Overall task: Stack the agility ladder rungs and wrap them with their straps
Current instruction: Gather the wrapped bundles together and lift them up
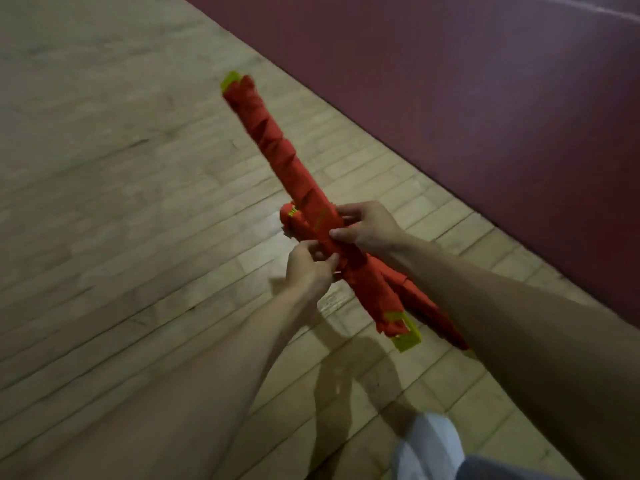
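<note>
While both bare forearms reach out over a pale wooden plank floor, the left hand sits just below mid-frame, its grip closed in a thumb-and-fingertip pinch on a red fabric strap. That strap spirals round a long bundle of yellow-green plastic ladder rungs, which is held in the air above the floor and runs from 11 o'clock at its far end to 5 o'clock at its near end; bare rung tips show at both ends. At 10 o'clock of the left hand a loose red fold juts from the bundle. At 2 o'clock of the left hand, the right hand has its grip curled round the bundle's middle. A dark red mat fills the frame from 12 to 3 o'clock, and a white shoe toe shows at 5 o'clock
</note>
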`<state>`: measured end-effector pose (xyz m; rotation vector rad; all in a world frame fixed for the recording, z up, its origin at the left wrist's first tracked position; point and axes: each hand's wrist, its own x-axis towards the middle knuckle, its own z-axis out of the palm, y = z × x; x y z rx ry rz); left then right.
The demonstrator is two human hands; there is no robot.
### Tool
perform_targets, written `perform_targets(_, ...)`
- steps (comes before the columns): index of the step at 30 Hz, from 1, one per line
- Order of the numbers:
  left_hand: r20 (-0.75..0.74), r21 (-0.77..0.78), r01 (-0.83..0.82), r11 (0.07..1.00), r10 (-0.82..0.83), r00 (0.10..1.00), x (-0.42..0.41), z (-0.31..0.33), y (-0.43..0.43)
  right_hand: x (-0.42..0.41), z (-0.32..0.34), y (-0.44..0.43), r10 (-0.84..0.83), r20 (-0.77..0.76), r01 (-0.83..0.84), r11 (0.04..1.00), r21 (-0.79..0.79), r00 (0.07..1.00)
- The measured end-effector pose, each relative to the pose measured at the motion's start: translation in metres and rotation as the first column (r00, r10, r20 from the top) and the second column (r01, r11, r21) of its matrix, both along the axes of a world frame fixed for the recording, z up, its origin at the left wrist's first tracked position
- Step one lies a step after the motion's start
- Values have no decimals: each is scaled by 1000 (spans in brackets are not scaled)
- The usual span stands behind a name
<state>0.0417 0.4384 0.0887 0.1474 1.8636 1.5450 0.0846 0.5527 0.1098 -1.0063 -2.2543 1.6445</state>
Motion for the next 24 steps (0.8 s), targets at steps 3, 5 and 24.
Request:
perform_targets(3,84,-80,-83,993,89,992,2,-41,28,-9,-37,21,46,161,-73,984,162,986)
perform_targets(5,146,-140,-92,986,112,983,2,-76,41,-12,-71,33,95,281,-161,962,222,955)
perform_targets(24,132,-366,346,864,-320,938,15,-160,51,14,-160,80,-246,502,-50,861,505,829)
